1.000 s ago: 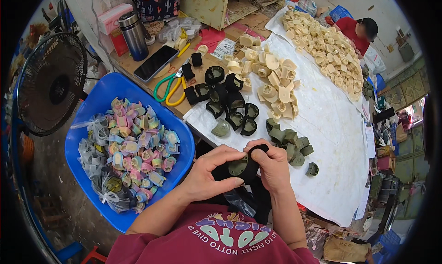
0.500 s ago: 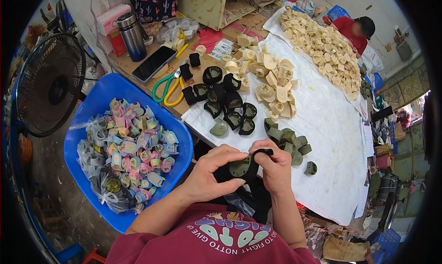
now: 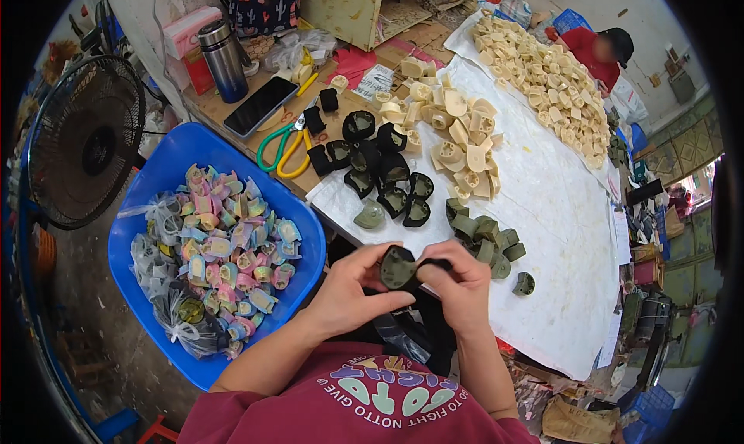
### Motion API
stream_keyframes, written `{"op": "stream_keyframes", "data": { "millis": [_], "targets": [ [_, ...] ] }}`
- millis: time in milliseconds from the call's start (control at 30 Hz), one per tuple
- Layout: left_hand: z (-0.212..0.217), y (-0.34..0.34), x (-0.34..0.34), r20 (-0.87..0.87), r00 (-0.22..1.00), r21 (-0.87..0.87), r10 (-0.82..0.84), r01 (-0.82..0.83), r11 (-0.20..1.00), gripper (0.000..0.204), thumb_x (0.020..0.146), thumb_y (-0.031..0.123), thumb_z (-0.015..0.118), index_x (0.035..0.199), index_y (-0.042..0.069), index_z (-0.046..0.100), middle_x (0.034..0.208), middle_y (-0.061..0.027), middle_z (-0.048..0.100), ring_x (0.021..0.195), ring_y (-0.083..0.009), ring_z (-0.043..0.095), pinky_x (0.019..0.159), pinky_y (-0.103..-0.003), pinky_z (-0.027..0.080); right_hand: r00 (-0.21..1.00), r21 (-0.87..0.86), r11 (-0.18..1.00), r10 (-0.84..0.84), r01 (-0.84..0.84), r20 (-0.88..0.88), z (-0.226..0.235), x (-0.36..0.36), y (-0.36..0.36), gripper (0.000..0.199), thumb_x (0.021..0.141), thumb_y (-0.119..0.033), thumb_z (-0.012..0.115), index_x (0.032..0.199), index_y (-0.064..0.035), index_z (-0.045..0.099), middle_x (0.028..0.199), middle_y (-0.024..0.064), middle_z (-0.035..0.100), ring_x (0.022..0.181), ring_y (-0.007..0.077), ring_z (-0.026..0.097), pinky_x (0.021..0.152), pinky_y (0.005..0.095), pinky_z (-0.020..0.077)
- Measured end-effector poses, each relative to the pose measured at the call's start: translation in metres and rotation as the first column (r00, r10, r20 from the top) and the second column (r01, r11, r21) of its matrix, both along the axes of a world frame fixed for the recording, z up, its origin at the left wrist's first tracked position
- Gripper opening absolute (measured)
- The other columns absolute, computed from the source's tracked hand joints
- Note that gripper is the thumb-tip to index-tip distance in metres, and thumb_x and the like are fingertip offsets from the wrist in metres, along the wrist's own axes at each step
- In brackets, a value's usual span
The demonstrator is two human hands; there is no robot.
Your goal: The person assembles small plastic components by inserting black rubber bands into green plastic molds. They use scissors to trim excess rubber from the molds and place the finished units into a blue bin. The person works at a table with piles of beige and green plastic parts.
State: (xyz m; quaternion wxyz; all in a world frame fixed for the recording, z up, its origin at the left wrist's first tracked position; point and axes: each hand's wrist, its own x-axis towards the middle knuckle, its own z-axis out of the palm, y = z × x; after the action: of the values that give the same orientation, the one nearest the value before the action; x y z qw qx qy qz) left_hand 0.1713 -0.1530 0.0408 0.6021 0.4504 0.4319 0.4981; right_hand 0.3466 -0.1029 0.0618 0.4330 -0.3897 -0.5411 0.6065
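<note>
My left hand (image 3: 350, 290) is closed round a small olive-green moulded piece (image 3: 397, 269) with a black fabric-like cover about its rim. The piece's rounded face is tilted up toward me, with dark holes in it. My right hand (image 3: 460, 283) pinches the black cover (image 3: 435, 264) at the piece's right side. Beyond my hands on the white sheet (image 3: 542, 304) lie several black-covered pieces (image 3: 394, 167). Bare olive-green pieces (image 3: 488, 231) sit to the right of them, with a single one (image 3: 524, 283) apart. A pale green translucent piece (image 3: 370, 215) lies near the table's edge.
Cream pieces (image 3: 469, 134) are heaped behind, with a larger pile (image 3: 546, 80) near another person (image 3: 589, 56). Scissors (image 3: 288, 146), a phone (image 3: 261, 105) and a flask (image 3: 222, 60) lie at the table's left. A blue tub (image 3: 308, 246) of pastel pieces stands beside a fan (image 3: 85, 142).
The olive-green piece has turned and risen slightly between my hands, so more of its face shows. My right hand's fingers have curled further over the black cover.
</note>
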Motion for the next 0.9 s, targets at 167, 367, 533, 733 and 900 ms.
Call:
{"op": "stream_keyframes", "data": {
  "millis": [167, 367, 533, 733, 900],
  "targets": [
    [-0.006, 0.002, -0.005, -0.162, 0.982, 0.197, 0.097, -0.064, 0.978, 0.059, 0.074, 0.003, 0.074, 0.128, 0.003, 0.051, 0.114, -0.0087, 0.059, 0.1, -0.0156, 0.061, 0.086, -0.028, 0.049, 0.988, -0.14, 0.978, 0.152, -0.152, -0.008, 0.003, -0.009, -0.003, 0.014, 0.079, -0.001, 0.074, 0.089, -0.0007, 0.065, 0.083, -0.0012, 0.061, 0.075, 0.004, 0.055, 0.063, 0.019, 0.0453],
    [-0.006, 0.007, -0.013, -0.388, 0.881, 0.503, 0.272, -0.045, 0.863, 0.061, 0.071, 0.004, 0.077, 0.127, 0.004, 0.052, 0.114, -0.011, 0.057, 0.103, -0.0227, 0.059, 0.089, -0.032, 0.047, 0.978, -0.251, 0.951, 0.203, -0.183, 0.056, 0.004, -0.015, 0.001, 0.017, 0.077, -0.005, 0.077, 0.085, -0.0018, 0.063, 0.083, -0.002, 0.06, 0.07, 0.0031, 0.054, 0.06, 0.0182, 0.0449],
    [-0.001, 0.005, -0.017, -0.348, 0.895, 0.483, 0.279, -0.084, 0.872, 0.053, 0.072, 0.004, 0.078, 0.12, 0.003, 0.058, 0.107, -0.0088, 0.058, 0.099, -0.0217, 0.059, 0.09, -0.03, 0.045, 0.979, -0.238, 0.955, 0.195, -0.176, 0.061, -0.004, -0.023, 0.003, 0.015, 0.077, -0.004, 0.076, 0.084, -0.0023, 0.063, 0.085, -0.0005, 0.061, 0.071, 0.0048, 0.055, 0.062, 0.0194, 0.0456],
    [-0.038, -0.003, -0.06, -0.219, 0.922, 0.295, 0.318, -0.248, 0.923, 0.035, 0.075, 0.006, 0.077, 0.107, 0.001, 0.064, 0.098, -0.0067, 0.063, 0.092, -0.0173, 0.061, 0.08, -0.029, 0.049, 0.969, 0.49, 0.85, 0.088, -0.195, 0.231, -0.017, -0.067, 0.007, 0.016, 0.076, -0.004, 0.075, 0.087, -0.0017, 0.063, 0.094, 0.0108, 0.063, 0.086, 0.0179, 0.062, 0.075, 0.0291, 0.0498],
    [-0.067, 0.012, -0.117, 0.333, 0.801, -0.063, 0.497, -0.508, 0.859, 0.027, 0.086, 0.016, 0.069, 0.11, 0.007, 0.061, 0.103, -0.0058, 0.063, 0.101, -0.0178, 0.06, 0.085, -0.033, 0.047, 0.883, 0.182, 0.925, 0.24, -0.335, 0.404, -0.032, -0.141, 0.054, 0.041, 0.082, -0.015, 0.071, 0.117, -0.0026, 0.054, 0.097, 0.0194, 0.065, 0.09, 0.03, 0.065, 0.08, 0.0362, 0.0509]
  ]
}}
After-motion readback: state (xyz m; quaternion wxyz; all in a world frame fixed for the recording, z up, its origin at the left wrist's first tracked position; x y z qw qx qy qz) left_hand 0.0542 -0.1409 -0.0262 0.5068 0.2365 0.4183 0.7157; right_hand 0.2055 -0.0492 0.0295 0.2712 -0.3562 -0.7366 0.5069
